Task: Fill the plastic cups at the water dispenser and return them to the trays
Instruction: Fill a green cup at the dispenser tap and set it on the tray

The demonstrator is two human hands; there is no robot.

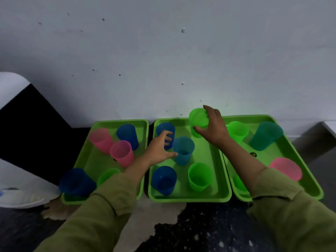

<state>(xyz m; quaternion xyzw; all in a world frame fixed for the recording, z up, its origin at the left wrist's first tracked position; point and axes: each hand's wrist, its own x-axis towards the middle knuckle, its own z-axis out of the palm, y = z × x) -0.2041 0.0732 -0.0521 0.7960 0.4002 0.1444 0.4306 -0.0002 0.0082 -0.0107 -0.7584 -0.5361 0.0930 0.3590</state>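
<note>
while half hidden by the sleeve, a green cup [239, 182]; right hand [214, 128] grip around another green cup [198, 119].

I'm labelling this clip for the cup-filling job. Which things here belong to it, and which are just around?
Part of the job:
- green cup, gripped by the right hand
- light blue cup, at the open left hand
- the other cups on the three green trays
- white water dispenser at the left edge

Just around:
- marked wall
- speckled dark counter
</note>
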